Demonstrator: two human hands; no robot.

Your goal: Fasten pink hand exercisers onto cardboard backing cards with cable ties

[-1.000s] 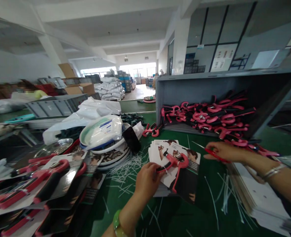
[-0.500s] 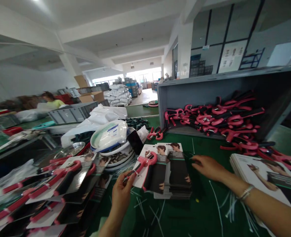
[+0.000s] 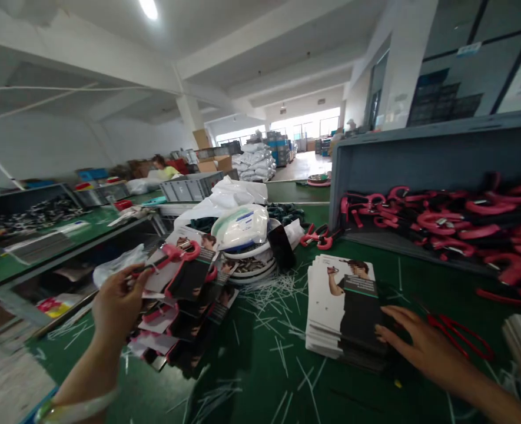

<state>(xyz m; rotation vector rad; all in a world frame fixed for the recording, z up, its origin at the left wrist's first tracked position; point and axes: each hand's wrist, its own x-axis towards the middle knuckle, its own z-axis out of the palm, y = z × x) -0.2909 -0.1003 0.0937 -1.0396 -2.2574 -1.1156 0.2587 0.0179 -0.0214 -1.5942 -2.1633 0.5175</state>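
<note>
Carded tool [image 3: 174,254] shifted left — pink, black-handled.

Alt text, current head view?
Person's left hand holds a carded pink-black tool at a pile of similar ones; the right hand is at a stack of printed cards on a green table. Red-handled scissors lie nearby; a gray crate holds more tools.

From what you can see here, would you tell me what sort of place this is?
Probably a factory or packing workshop: a gray crate holds many pink-and-black tools, printed cards lie stacked on the bench, and white sacks are piled farther back.
</note>
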